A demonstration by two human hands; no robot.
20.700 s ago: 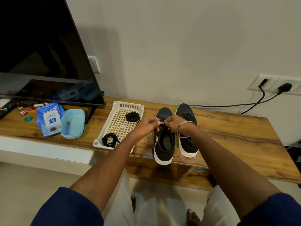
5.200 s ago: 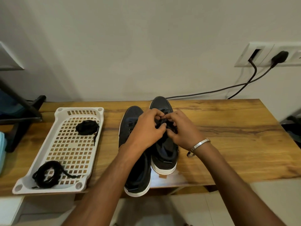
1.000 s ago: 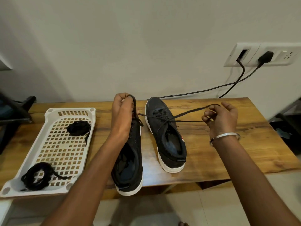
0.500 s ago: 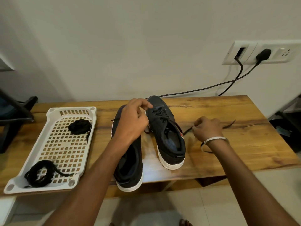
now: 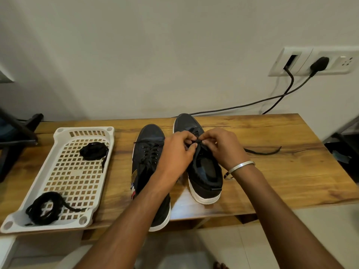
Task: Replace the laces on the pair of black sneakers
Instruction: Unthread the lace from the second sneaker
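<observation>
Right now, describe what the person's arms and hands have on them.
Both forearms are bare, no sleeves in view. The right hand has a plain silver metal bangle at the wrist. The left hand shows no ring, watch or glove.

Wood, cloth, plastic and metal on show

The bench (image 5: 272, 171) is showing varnished wood grain, catching a soft glare near its front edge. The sneakers (image 5: 204, 171) are looking like matt black cloth over smooth white rubber soles. The tray (image 5: 58, 136) is gleaming as smooth white plastic lattice, holding matt woven laces (image 5: 93, 151). A bracelet (image 5: 240, 166) is shining as polished metal.
</observation>
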